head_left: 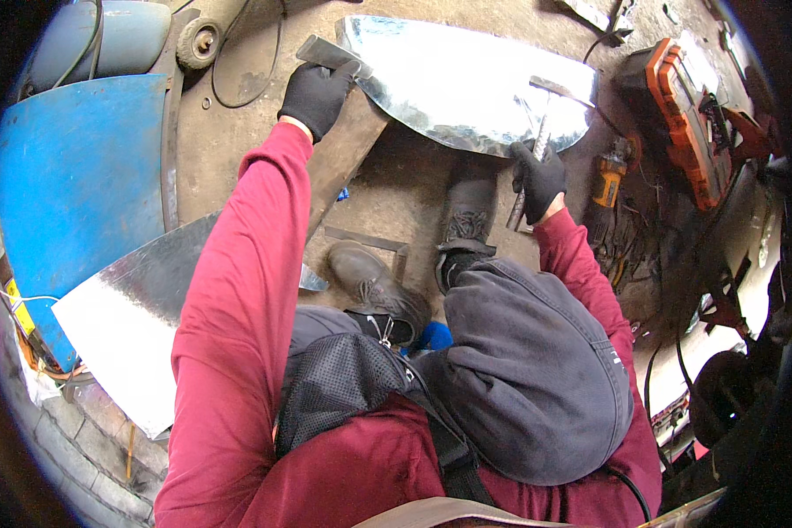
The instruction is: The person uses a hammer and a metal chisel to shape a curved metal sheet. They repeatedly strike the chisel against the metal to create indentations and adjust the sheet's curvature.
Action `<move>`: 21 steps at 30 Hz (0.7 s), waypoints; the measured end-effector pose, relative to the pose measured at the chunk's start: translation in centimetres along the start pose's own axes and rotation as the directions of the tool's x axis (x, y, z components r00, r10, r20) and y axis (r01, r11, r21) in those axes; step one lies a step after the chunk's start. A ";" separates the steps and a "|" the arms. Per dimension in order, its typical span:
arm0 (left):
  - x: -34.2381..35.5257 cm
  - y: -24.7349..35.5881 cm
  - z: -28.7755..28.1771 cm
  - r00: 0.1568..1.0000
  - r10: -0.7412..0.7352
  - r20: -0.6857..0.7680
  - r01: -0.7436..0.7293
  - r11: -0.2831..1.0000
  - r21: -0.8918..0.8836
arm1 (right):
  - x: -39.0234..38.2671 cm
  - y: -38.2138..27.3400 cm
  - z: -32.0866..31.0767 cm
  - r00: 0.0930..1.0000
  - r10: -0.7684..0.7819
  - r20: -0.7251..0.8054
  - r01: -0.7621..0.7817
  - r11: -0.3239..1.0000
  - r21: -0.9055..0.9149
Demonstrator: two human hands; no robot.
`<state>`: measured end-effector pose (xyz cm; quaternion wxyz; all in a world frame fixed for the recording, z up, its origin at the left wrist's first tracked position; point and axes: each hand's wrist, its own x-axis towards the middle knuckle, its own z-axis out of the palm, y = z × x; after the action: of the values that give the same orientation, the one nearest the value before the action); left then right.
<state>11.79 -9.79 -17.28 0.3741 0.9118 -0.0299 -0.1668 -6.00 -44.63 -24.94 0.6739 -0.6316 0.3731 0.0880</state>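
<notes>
A shiny curved piece of sheet metal [466, 79] lies in front of me, its left end over a brown beam [350, 145]. My left hand [315, 99], in a black glove, is closed around a flat grey metal piece [327, 53] at the sheet's left edge. In my gloved right hand [539, 180] is a hammer [543, 132], gripped by its handle. The hammer's head is above the right part of the sheet; whether it touches cannot be told.
A second metal sheet [119, 326] lies at left, beside a blue panel [79, 185]. An orange-and-black toolbox [678, 123] and a yellow angle grinder [609, 180] are at right. An L-shaped metal bar [370, 238] lies near my boots [383, 286]. Cables cross the floor.
</notes>
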 end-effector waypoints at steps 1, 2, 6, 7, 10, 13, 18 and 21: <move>0.2 0.0 0.0 1.000 0.009 0.008 -0.009 0.999 0.032 | -0.2 0.2 0.0 1.000 0.001 -0.004 -0.001 1.000 -0.017; 0.6 -0.3 0.2 1.000 0.012 0.019 -0.013 0.998 0.064 | -0.2 0.7 0.0 1.000 0.008 -0.009 -0.009 0.999 -0.035; 1.7 -1.7 -0.2 0.987 0.110 0.120 -0.147 0.920 0.364 | -0.2 1.1 0.5 0.999 0.039 0.022 -0.040 0.998 0.055; 1.7 -1.6 -0.2 0.984 0.134 0.118 -0.165 0.936 0.311 | -0.2 1.0 0.4 0.999 0.043 0.020 -0.043 0.999 0.023; 1.8 -1.2 -0.4 0.987 0.095 0.129 -0.121 0.968 0.218 | -0.3 0.5 0.3 0.999 0.047 0.023 -0.046 0.998 -0.049; 1.9 0.4 -0.7 0.989 -0.025 0.144 -0.010 0.971 0.237 | -1.1 -1.4 -0.3 0.999 0.013 0.051 -0.009 0.997 -0.070; 2.0 0.8 -0.7 0.991 -0.039 0.128 0.012 0.979 0.205 | -0.8 -1.2 -0.7 1.000 0.008 0.024 -0.006 0.996 -0.085; 2.6 -0.2 -0.8 0.989 0.021 0.147 -0.067 0.947 0.315 | -0.2 -0.1 -0.5 0.998 0.055 0.022 -0.053 0.994 -0.094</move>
<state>14.45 -9.59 -17.57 0.2225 0.9452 -0.1033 -0.2155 -6.27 -45.01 -24.72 0.6454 -0.6511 0.3772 0.1314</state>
